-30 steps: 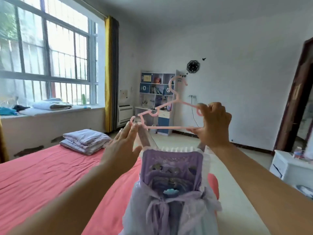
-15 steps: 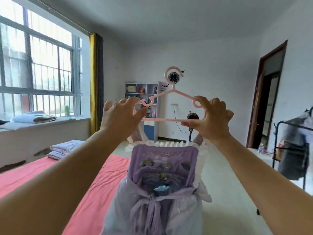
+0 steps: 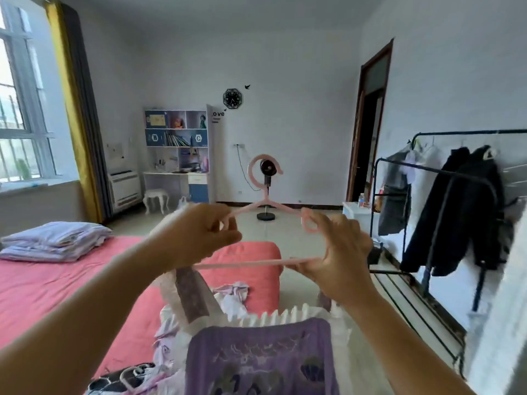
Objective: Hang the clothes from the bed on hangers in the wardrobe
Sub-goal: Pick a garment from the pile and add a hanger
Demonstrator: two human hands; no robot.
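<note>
I've got both hands on the pink hanger: left hand and right hand each grip an end, level, so the purple dress hangs below, probably strapped on; clothes rack right.

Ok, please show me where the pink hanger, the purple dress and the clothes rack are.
pink hanger point(image 3: 258, 263): head view, on its bottom bar.
purple dress point(image 3: 259, 357): head view, on the purple chest panel.
clothes rack point(image 3: 410, 163): head view, on its front top rail.
</note>
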